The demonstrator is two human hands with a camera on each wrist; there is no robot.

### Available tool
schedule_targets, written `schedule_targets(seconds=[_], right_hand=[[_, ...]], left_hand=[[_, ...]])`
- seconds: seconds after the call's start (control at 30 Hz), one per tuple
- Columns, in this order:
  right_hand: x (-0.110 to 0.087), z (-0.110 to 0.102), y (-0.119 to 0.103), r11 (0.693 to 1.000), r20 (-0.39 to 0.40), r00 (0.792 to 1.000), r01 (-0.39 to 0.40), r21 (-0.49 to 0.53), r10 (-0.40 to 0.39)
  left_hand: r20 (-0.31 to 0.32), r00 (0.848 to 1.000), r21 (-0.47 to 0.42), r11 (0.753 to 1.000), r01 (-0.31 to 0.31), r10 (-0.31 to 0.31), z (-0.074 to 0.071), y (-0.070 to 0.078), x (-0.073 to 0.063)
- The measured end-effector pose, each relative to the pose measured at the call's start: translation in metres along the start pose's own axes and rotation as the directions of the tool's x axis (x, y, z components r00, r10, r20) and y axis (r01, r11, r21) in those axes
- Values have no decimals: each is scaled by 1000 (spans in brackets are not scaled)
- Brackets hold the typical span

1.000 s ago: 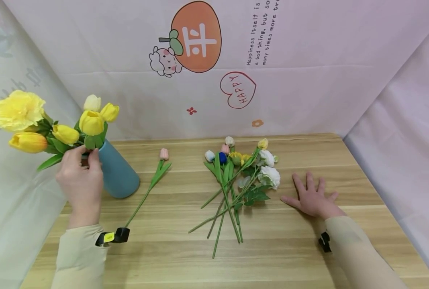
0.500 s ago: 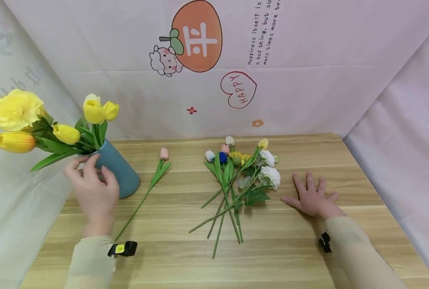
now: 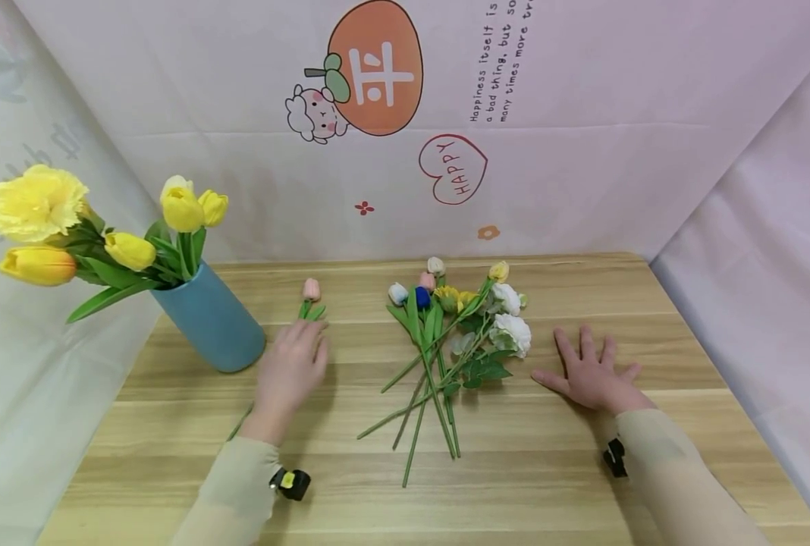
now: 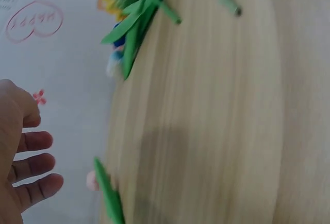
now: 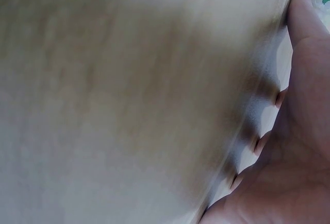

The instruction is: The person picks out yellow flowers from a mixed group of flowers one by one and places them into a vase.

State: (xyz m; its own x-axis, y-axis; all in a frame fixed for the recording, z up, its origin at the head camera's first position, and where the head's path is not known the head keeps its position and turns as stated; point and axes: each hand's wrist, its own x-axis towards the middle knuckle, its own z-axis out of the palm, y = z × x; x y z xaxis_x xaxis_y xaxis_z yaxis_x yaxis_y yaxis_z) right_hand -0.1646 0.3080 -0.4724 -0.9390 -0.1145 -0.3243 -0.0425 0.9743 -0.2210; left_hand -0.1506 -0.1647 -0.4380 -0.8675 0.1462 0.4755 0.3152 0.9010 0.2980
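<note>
Right hand (image 3: 588,381) at 3 o'clock, flat on wood table (image 3: 528,485), fingers spread, released. Left hand (image 3: 290,369) at 9 o'clock, fingers loose, unclenched, over pink tulip (image 3: 312,290); contact hard to tell, wrist view blurry. From left hand: tulip head 12 o'clock, loose flowers (image 3: 429,326) 3, blue vase (image 3: 212,322) with yellow flowers (image 3: 129,251) 10. Printed backdrop (image 3: 582,167) beyond.

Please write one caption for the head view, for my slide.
Left hand over a pink tulip, near a blue vase of flowers; right hand spread on the wooden table.
</note>
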Motion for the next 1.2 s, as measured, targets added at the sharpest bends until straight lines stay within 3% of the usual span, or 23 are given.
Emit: schedule_targets(seconds=[0.07, 0.27, 0.6, 0.7, 0.87, 1.0, 1.1, 1.2], right_hand=[[-1, 0, 0, 1000, 6, 1000, -1, -5, 1], [1, 2, 2, 1000, 2, 1000, 0, -12, 0], [4, 5, 3, 1000, -8, 1000, -3, -12, 3], [3, 5, 4, 1000, -6, 1000, -5, -5, 5], [3, 4, 4, 1000, -5, 1000, -4, 1, 4], [2, 4, 4, 1000, -2, 1000, -3, 4, 3], [2, 3, 3, 1000, -1, 1000, 0, 8, 0], [2, 4, 3, 1000, -1, 1000, 3, 6, -3]], left_hand=[[71, 997, 1, 1000, -9, 9, 10, 10, 2], [191, 980, -13, 998, -61, 62, 42, 35, 6], [373, 928, -4, 1000, -27, 27, 69, 63, 7], [387, 922, -5, 1000, -25, 25, 74, 70, 6], [348, 937, 1, 999, -39, 36, 82, 83, 9], [344, 938, -10, 1000, -27, 29, 88, 94, 11], [360, 933, -22, 1000, 19, -9, 93, 100, 14], [404, 911, -55, 991, 118, -86, 95, 104, 16]])
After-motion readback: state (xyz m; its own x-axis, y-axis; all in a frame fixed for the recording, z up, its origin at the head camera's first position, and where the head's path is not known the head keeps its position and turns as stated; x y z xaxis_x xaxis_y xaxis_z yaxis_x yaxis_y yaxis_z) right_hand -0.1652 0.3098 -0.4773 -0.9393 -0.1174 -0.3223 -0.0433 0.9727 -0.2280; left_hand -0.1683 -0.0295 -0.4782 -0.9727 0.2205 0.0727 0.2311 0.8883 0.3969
